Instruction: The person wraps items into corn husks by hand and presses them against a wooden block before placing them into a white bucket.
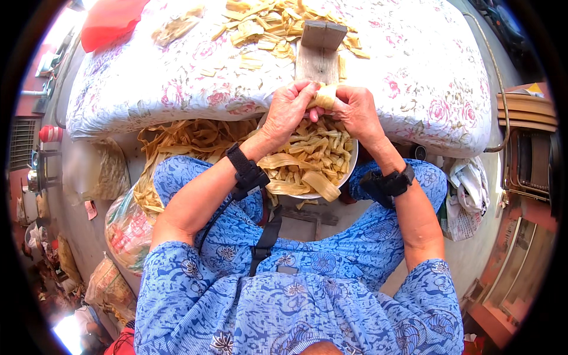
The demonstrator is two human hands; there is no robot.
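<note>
My left hand [291, 106] and my right hand [355, 112] meet above a white basin [349, 171], both pinching a folded pale yellow dried strip [325, 96] between them. The basin holds many short folded yellow pieces [325, 148] and a few longer strips. Just beyond my hands a weathered wooden board [317, 61] with an upright end block rests on the floral-covered surface [414, 83]. A loose pile of yellow strips [263, 23] lies behind it, and a tangle of longer tan strips [183, 136] is left of the basin.
A red item [109, 23] lies on the cloth's far left. A patterned bag [124, 231] sits by my left leg, white bags [464, 189] by my right knee. Stacked wooden items [525, 112] stand at the right, beside a curved metal rail [507, 124]; assorted clutter lines the left.
</note>
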